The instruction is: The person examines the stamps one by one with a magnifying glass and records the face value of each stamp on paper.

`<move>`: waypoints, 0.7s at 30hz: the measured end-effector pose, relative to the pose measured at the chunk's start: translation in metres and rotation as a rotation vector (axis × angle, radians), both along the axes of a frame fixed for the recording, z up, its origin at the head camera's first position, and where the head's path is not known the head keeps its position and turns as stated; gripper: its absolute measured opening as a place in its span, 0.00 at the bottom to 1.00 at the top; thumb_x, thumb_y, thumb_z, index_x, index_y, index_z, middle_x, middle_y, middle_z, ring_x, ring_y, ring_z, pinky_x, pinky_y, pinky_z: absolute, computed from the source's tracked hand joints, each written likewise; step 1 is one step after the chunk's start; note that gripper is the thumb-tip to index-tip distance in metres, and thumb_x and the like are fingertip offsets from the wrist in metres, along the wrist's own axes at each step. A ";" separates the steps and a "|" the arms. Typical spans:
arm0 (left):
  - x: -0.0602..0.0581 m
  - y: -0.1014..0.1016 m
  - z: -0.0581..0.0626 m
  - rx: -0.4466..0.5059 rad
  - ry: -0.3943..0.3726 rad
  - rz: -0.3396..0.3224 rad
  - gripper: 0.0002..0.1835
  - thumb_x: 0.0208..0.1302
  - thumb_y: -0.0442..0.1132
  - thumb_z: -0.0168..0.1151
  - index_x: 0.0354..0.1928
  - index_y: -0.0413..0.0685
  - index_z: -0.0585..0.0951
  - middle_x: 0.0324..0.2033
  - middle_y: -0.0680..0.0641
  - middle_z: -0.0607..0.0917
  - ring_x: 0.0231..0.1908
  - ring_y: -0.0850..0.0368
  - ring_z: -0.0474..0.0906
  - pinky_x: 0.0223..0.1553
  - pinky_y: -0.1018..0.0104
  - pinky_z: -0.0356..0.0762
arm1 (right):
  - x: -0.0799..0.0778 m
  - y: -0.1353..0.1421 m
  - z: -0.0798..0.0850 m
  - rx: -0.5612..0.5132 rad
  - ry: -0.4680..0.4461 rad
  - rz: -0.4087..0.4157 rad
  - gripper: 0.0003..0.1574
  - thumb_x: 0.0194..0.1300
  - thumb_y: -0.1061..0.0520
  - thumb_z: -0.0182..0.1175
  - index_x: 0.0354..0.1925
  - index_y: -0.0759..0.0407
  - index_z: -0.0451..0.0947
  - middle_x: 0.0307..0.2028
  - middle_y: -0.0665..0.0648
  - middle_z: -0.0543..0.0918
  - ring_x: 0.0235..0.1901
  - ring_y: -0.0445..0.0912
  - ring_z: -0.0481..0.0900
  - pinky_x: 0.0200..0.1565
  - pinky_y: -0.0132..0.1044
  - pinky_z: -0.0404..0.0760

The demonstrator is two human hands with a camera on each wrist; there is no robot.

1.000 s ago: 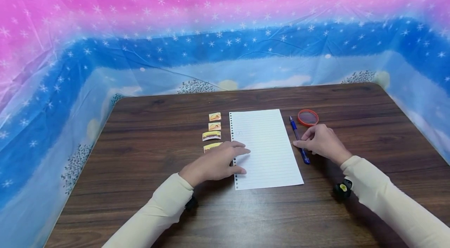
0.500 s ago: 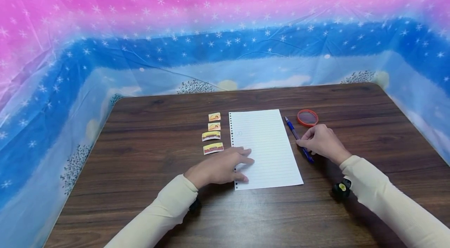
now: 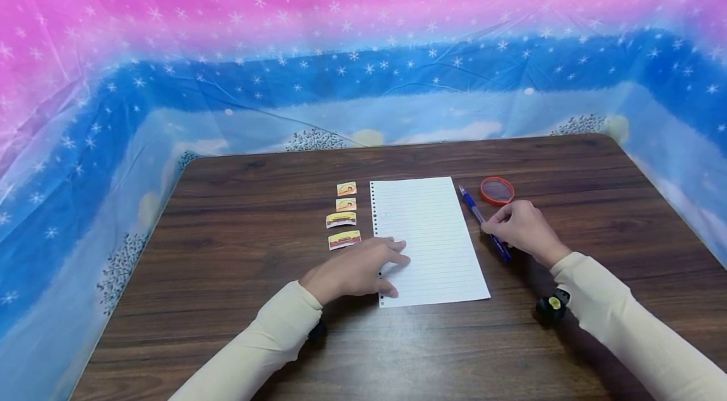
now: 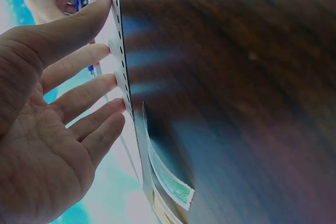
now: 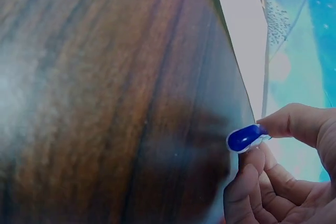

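The pen (image 3: 476, 211) has swung its point toward the paper (image 3: 431, 243), and the right hand (image 3: 524, 230) pinches it just beside the right edge, so it looks secured. The left hand (image 3: 352, 271), fingers spread loosely over the holed margin, has uncovered the lowest card (image 3: 344, 240). The red disc (image 3: 497, 191) hems the far side; broad table (image 3: 409, 350) lies nearer.

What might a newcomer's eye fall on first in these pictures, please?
Probably the pink-and-blue snowflake backdrop behind the table. Next, the white lined sheet on the table, with the left hand over its punched edge. Right of it, the right hand pinches a blue pen.
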State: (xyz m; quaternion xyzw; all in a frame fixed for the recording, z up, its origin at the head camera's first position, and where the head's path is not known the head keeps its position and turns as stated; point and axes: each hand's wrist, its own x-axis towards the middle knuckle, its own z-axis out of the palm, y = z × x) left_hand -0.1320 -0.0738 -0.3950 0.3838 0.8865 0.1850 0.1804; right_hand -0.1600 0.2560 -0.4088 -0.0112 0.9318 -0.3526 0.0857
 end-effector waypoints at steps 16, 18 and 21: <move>0.002 0.000 0.002 -0.026 0.001 0.005 0.31 0.59 0.42 0.76 0.65 0.44 0.79 0.72 0.44 0.69 0.74 0.46 0.60 0.72 0.55 0.60 | -0.003 0.002 0.003 -0.147 0.033 -0.041 0.21 0.70 0.51 0.65 0.46 0.71 0.83 0.38 0.64 0.82 0.31 0.49 0.79 0.30 0.38 0.77; 0.002 0.000 0.002 -0.027 0.002 0.006 0.31 0.59 0.42 0.76 0.65 0.44 0.79 0.72 0.44 0.69 0.74 0.46 0.59 0.72 0.55 0.60 | -0.003 0.001 0.004 -0.177 0.025 -0.043 0.22 0.72 0.51 0.64 0.48 0.72 0.82 0.38 0.65 0.84 0.32 0.48 0.83 0.30 0.37 0.78; 0.002 0.000 0.002 -0.030 0.005 0.006 0.31 0.59 0.41 0.76 0.65 0.44 0.79 0.72 0.44 0.69 0.74 0.46 0.59 0.72 0.55 0.60 | -0.003 0.001 0.005 -0.201 0.026 -0.042 0.22 0.72 0.52 0.64 0.50 0.72 0.82 0.37 0.64 0.85 0.32 0.47 0.84 0.31 0.35 0.79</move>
